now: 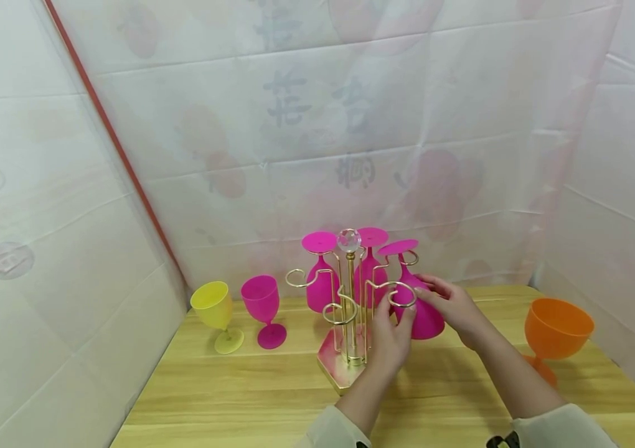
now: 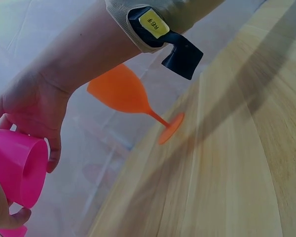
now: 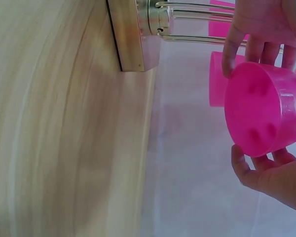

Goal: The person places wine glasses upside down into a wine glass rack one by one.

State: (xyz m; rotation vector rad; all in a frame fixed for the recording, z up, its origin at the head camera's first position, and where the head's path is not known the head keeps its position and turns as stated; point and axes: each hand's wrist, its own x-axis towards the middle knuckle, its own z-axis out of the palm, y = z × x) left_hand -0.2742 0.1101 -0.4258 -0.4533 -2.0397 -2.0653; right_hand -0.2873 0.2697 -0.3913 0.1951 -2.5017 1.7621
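Observation:
Both hands hold a pink goblet (image 1: 426,322) upside down at the right side of a gold wire rack (image 1: 351,298). The left hand (image 1: 391,339) grips the bowl from the left, behind a front wire loop (image 1: 403,294). On the other side, the right hand (image 1: 457,309) has its fingers and thumb around the bowl. The goblet's foot (image 1: 398,247) sits tilted above a loop of the rack. In the right wrist view its open mouth (image 3: 251,108) faces the camera, fingers on either side. Two more pink goblets, left (image 1: 320,292) and right (image 1: 370,277), hang inverted at the back.
A yellow goblet (image 1: 213,306) and an upright pink goblet (image 1: 261,298) stand on the wooden table (image 1: 250,398) at left. An orange goblet (image 1: 558,330) stands at right, beside the right forearm. A crystal ball (image 1: 348,240) tops the rack. Fabric walls (image 1: 317,124) enclose the table.

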